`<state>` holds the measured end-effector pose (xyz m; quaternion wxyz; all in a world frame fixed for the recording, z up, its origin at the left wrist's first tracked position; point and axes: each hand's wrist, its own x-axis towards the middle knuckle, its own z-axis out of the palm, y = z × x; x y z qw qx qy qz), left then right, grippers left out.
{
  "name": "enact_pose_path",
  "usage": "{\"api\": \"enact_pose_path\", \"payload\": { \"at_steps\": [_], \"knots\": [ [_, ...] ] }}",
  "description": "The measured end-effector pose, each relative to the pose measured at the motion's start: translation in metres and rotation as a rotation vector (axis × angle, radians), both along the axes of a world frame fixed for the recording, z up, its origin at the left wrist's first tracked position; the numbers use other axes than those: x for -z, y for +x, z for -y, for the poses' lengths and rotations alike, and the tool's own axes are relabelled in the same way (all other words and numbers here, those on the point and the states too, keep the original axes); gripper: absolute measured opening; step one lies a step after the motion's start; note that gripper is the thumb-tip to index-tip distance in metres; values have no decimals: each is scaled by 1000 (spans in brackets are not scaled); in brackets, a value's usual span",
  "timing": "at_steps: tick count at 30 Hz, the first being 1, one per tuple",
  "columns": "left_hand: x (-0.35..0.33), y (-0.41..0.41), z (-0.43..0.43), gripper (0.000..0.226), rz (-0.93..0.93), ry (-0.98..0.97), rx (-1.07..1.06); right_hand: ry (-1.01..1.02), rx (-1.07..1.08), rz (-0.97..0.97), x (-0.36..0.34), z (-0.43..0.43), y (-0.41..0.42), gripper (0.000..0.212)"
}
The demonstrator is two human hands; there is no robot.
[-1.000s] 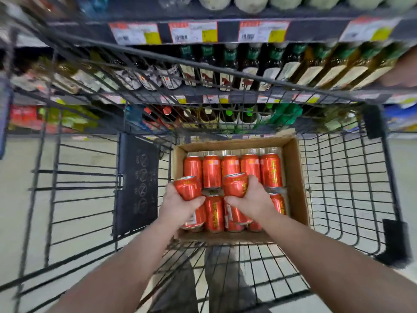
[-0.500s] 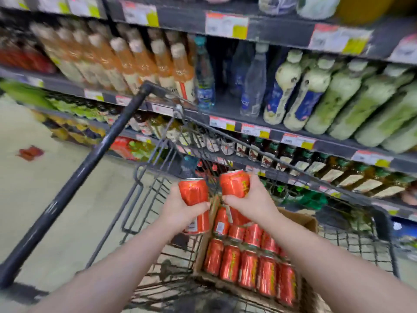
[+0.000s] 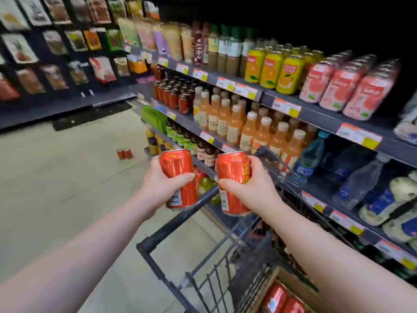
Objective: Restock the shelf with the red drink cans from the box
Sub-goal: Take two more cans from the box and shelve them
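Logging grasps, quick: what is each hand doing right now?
Left hand: closed round the left red can.
Right hand: closed round the right red can.

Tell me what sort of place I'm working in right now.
Probably a supermarket drinks aisle: long shelves with price tags, rows of juice bottles and yellow cans, and a wire shopping cart beneath the two red cans.
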<state>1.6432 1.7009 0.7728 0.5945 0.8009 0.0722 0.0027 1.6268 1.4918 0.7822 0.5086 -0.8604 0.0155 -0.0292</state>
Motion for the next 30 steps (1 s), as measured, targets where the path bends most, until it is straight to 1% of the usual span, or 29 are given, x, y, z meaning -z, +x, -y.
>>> {"api": "enact_pose_path", "payload": {
  "at_steps": [2,5,9,12,14,18,21,24,27,30],
  "knots": [
    [-4,3,-49,74,11,1,-55,-9,-36,16,-7,-45,13,83],
    [-4,6,-126,63,15,17,-121,1,-67,30,-11,-119,31,79],
    [-8,12,-226,69,-15,75,-173,22,-79,39,-9,-217,55,61],
    [-10,17,-301,70,-24,86,-224,47,-108,29,-7,-292,74,61],
    [-10,24,-338,69,-14,74,-247,59,-116,10,-5,-331,83,64],
    [-3,50,-391,61,7,54,-286,43,-149,-8,-1,-386,111,73],
    [5,74,-416,64,10,36,-309,34,-173,3,4,-415,143,77],
    [11,104,-439,71,-4,31,-341,19,-174,14,11,-444,184,75],
    [18,146,-465,70,-19,34,-342,37,-187,-8,20,-473,233,75],
    [26,204,-490,71,-36,52,-367,13,-206,-8,28,-497,291,66]
  ]
}}
